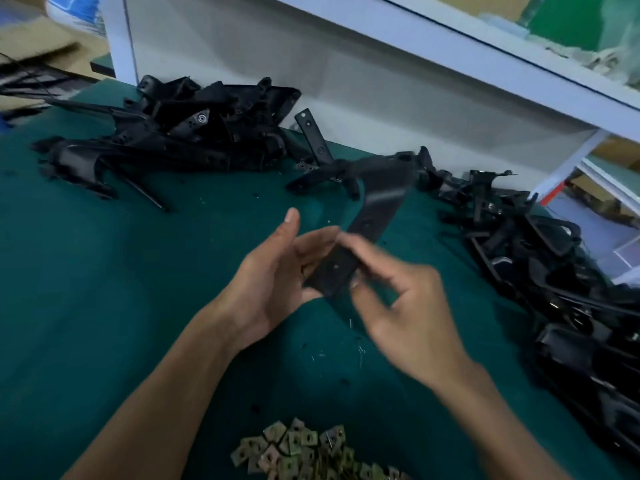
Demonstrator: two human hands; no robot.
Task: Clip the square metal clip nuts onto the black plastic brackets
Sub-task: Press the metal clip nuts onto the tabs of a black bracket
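Note:
A long black plastic bracket (372, 209) hangs over the green table between both hands. My left hand (273, 271) cups its near end from below, fingers curled under it and thumb raised. My right hand (401, 299), blurred by motion, pinches the same end from above and from the right. Whether a clip nut sits between the fingers I cannot tell. A heap of square brass-coloured metal clip nuts (304, 452) lies at the near edge, below my wrists.
One pile of black brackets (180, 140) lies at the back left and another (554, 271) runs along the right side. A white panel and shelf frame (381, 81) stand behind the green mat (104, 271). Small metal bits are scattered near the hands.

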